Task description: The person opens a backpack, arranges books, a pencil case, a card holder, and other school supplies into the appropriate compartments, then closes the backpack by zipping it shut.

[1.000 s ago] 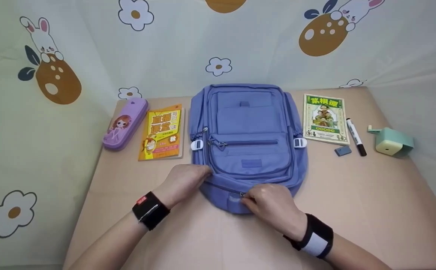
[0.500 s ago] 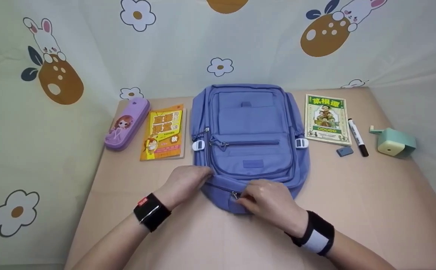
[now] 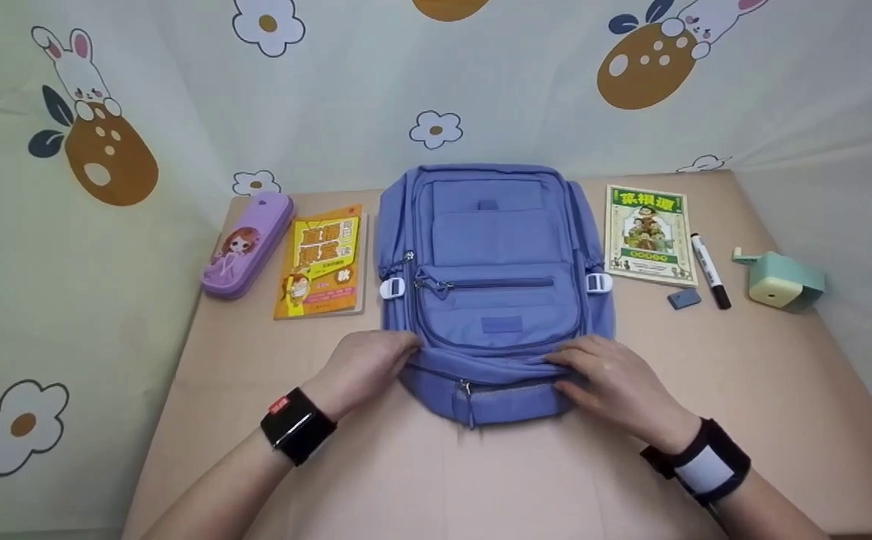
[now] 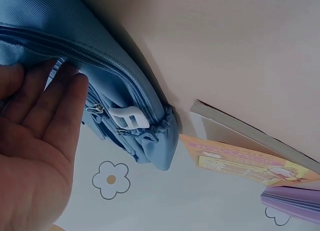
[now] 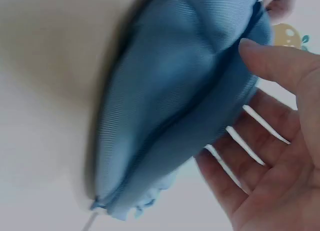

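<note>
A blue backpack (image 3: 489, 236) lies flat with its front upward, its bottom toward the person. At its lower left side, my left hand (image 3: 368, 369) holds the fabric beside the bottom zipper; in the left wrist view, that hand's fingers (image 4: 72, 103) reach under the zipper edge. My right hand (image 3: 621, 386) touches the lower right part with extended fingers. The right wrist view shows its thumb (image 5: 280, 63) over the bag's seam and the other fingers behind the fabric. A zipper pull (image 3: 469, 405) hangs free at the bottom, between both hands.
Left of the backpack are an orange book (image 3: 321, 262) and a purple pencil case (image 3: 248, 246). To the right lie a green book (image 3: 649, 236), a marker (image 3: 709, 270), a blue-grey eraser (image 3: 684, 298) and a green pencil sharpener (image 3: 784, 281). A patterned cloth (image 3: 510, 97) hangs behind.
My right hand draws the zipper pull a little left, lets it go and moves right to the bag's lower right part. My left hand stays at the lower left side.
</note>
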`<state>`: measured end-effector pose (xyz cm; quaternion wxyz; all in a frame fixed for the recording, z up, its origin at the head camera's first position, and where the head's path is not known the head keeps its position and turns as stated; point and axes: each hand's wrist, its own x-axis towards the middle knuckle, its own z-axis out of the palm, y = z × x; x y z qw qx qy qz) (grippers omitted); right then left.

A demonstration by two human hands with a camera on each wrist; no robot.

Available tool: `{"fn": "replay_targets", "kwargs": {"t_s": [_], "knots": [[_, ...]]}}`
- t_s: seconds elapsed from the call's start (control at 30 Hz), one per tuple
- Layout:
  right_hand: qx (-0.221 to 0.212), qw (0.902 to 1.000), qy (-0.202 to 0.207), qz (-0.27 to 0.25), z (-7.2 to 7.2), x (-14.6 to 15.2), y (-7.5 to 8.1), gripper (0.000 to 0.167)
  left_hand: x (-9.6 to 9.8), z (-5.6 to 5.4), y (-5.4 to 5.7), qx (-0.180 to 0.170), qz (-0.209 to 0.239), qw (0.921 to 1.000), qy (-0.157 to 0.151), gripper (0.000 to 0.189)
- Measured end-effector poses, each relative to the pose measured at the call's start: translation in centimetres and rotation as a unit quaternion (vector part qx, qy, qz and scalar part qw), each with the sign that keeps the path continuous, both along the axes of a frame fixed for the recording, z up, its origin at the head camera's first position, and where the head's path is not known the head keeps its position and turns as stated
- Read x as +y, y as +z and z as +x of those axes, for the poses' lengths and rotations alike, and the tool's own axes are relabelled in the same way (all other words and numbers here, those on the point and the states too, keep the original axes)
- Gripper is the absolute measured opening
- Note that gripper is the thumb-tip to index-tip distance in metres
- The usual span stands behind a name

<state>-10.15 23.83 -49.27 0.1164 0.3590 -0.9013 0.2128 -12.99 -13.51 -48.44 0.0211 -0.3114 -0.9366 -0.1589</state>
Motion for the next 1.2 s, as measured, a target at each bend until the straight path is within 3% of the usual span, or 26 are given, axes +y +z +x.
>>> {"fn": "replay_targets", "kwargs": {"t_s": [0.3, 0.37, 0.47, 0.53, 0.67, 0.77, 0.9, 1.0, 1.1, 1.2], "knots": [[0.018, 0.9992, 0.013, -0.034, -1.2, -0.3, -1.8, 0.030, 0.0, 0.9, -0.4, 0.016, 0.029, 0.9994, 0.007, 0.016], [0.017, 0.9994, 0.011, -0.027, -1.3, -0.5, -1.9, 0.029, 0.1, 1.3, -0.5, 0.037, 0.038, 0.9986, 0.006, 0.020], [0.017, 0.9996, 0.009, -0.019, -1.4, -0.7, -1.9, 0.030, 0.6, 2.1, -0.3, 0.099, 0.045, 0.9940, -0.012, 0.026], [0.017, 0.9997, 0.008, -0.017, -1.4, -0.7, -1.8, 0.031, 1.1, 2.6, 0.1, 0.156, 0.038, 0.9859, -0.046, 0.027], [0.016, 0.9998, 0.005, -0.012, -1.6, -0.8, -1.8, 0.032, 2.8, 3.6, 0.7, 0.249, -0.008, 0.9574, -0.146, 0.017], [0.015, 0.9999, 0.002, -0.009, -1.6, -0.7, -1.8, 0.032, 4.0, 4.0, 0.3, 0.267, -0.069, 0.9413, -0.195, 0.018], [0.015, 0.9998, 0.001, -0.012, -1.6, -0.8, -2.0, 0.033, 5.0, 4.3, -0.8, 0.266, -0.119, 0.9337, -0.208, 0.023], [0.016, 0.9998, 0.004, -0.015, -1.5, -0.8, -2.0, 0.033, 5.1, 4.6, -1.4, 0.266, -0.101, 0.9375, -0.200, 0.014], [0.019, 0.9997, 0.005, -0.017, -1.5, -0.8, -2.0, 0.033, 4.8, 4.9, -1.7, 0.227, -0.038, 0.9567, -0.178, 0.003], [0.022, 0.9996, 0.005, -0.018, -1.6, -0.8, -2.0, 0.033, 4.2, 5.3, -2.2, 0.147, 0.038, 0.9762, -0.155, 0.009]]}}
